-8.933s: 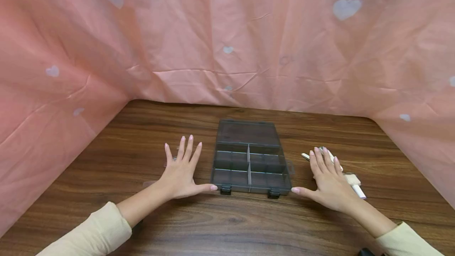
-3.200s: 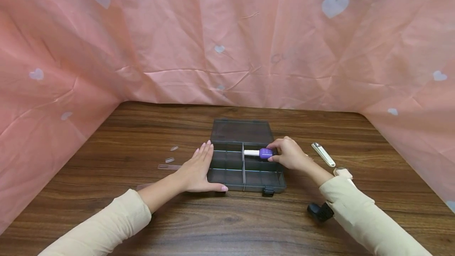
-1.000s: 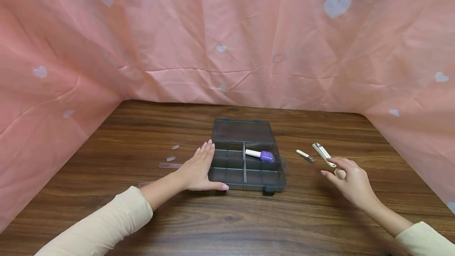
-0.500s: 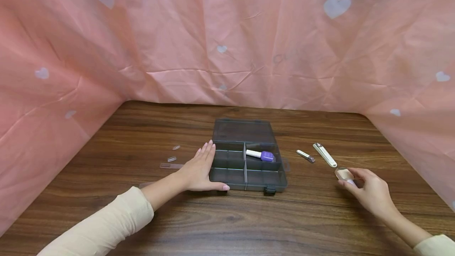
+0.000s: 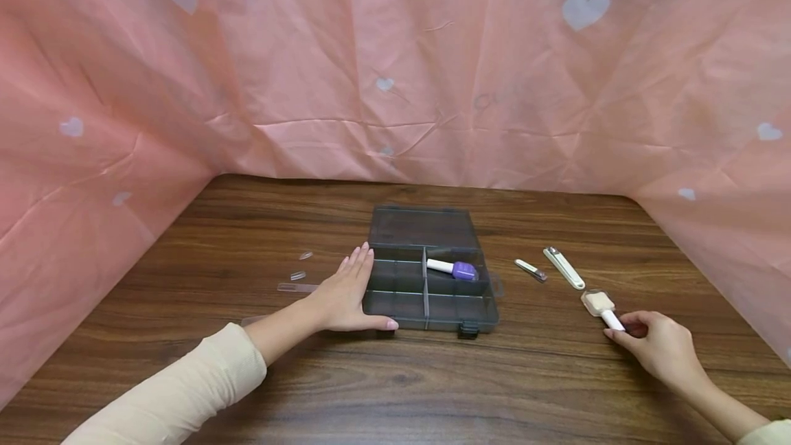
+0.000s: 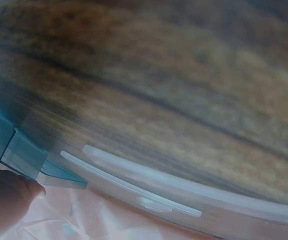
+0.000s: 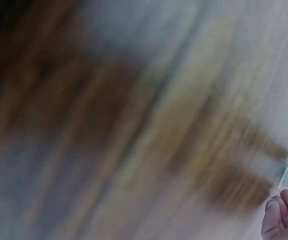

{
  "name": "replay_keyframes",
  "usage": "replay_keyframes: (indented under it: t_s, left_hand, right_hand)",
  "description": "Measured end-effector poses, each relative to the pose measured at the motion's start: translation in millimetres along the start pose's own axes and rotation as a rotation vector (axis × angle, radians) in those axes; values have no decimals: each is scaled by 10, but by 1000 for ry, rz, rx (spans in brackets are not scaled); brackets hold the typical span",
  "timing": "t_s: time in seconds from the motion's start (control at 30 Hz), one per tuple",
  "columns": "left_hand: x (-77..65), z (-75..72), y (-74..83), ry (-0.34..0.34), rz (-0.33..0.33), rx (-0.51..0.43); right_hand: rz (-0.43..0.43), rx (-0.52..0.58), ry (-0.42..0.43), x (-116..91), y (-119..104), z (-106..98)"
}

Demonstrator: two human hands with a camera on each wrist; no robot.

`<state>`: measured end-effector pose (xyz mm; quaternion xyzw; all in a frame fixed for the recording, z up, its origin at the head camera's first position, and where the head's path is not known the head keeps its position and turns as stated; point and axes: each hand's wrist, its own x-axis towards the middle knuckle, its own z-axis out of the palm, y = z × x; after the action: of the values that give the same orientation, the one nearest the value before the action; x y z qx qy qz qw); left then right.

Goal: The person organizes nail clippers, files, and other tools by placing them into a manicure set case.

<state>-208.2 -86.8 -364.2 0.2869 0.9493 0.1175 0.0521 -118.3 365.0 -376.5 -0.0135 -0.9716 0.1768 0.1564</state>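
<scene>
My left hand (image 5: 346,297) lies along the left side of an open dark translucent compartment box (image 5: 460,323), fingers straight and thumb reaching along its front edge. In the box's back right compartment lies a purple nail polish bottle (image 5: 463,270) with a white cap. On the right, my right hand (image 5: 661,345) pinches the white cap end of a cream nail polish bottle (image 5: 598,302), which lies on the table with its base pointing away. The right wrist view has the fingertips (image 7: 271,212) close to that bottle at the frame's edge.
A large nail clipper (image 5: 564,268) and a smaller nail clipper (image 5: 530,270) lie between the box and the right hand. Left of the box are clear nail tips (image 5: 298,275) and a clear flat strip (image 5: 295,288). Pink curtain (image 5: 395,88) surrounds the wooden table.
The purple bottle went into the box and the right hand let it go. Then that hand moved right to the cream bottle and slid back to its cap. The left hand came against the box.
</scene>
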Motion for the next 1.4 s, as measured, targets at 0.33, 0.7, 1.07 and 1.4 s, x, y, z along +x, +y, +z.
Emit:
replay_keyframes:
  t_s: [0.33, 0.7, 1.07, 1.4]
  left_hand:
    - [2, 6, -13, -5, 1, -2]
    - [9, 3, -8, -19, 4, 5]
    - [9, 13, -20, -12, 8, 1]
    - [6, 2, -19, -18, 4, 13]
  right_hand:
    - [-4, -12, 29, 24, -15, -11]
    - [50, -22, 10, 44, 1, -90]
    - [86, -34, 18, 106, -35, -195]
    - [85, -8, 64, 98, -74, -210]
